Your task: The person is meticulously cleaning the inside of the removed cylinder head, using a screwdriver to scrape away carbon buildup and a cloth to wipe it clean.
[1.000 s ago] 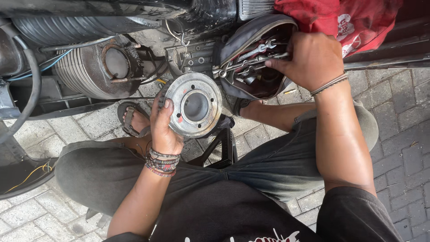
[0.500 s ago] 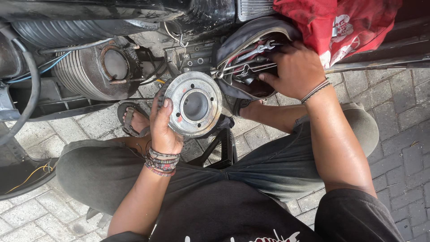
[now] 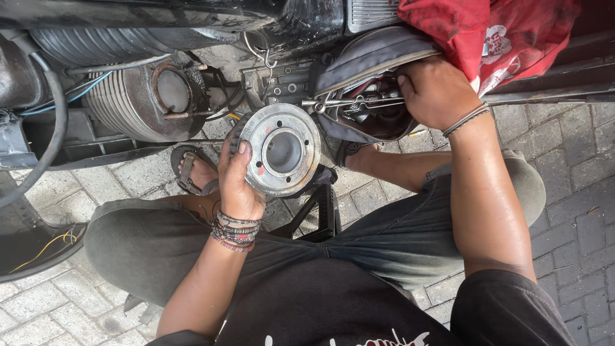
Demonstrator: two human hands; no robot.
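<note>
Left hand (image 3: 238, 186) grips the round grey metal disc (image 3: 280, 149) by its left rim, fingers curled behind it and thumb laid across the face; the disc sits upright at centre frame, above the knees, unchanged over the last second. Right hand (image 3: 435, 90) has shifted left and deeper into the open grey tool pouch (image 3: 371, 61) at upper centre-right; the fingers are buried among the metal tools (image 3: 359, 102), so whether they pinch anything cannot be told. Red cloth (image 3: 493, 32) lies above the pouch. Finned engine cylinder (image 3: 150, 102) sits upper left, brick paving (image 3: 576, 224) below. Judgement: the person is rummaging for a tool while keeping the disc ready.
</note>
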